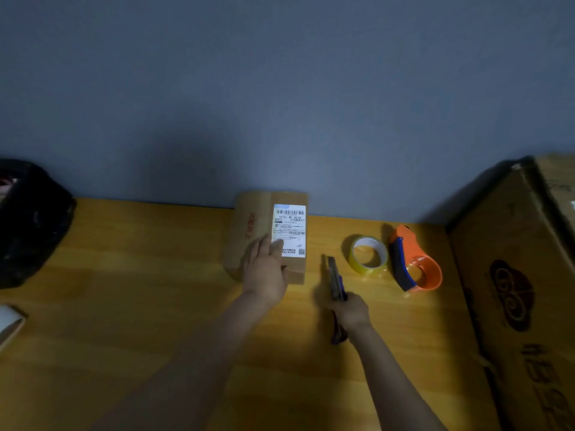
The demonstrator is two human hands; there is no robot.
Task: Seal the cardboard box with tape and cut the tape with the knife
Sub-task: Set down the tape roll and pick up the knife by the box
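A small cardboard box (252, 225) with a white shipping label lies on the wooden table by the wall. My left hand (266, 270) rests flat on the box's near end, fingers spread over the label's lower corner. My right hand (351, 312) is closed around a utility knife (335, 279) with a dark blue handle, just right of the box; the blade end points away from me. A roll of clear yellowish tape (368, 255) stands on the table right of the knife. Beside the roll lies an orange and blue tape dispenser (415, 261).
A large cardboard carton (516, 290) fills the right edge of the table. A black bag (29, 222) sits at the far left. A pale object (9, 321) pokes in at the left edge. The blue-grey wall (280, 88) stands right behind the box.
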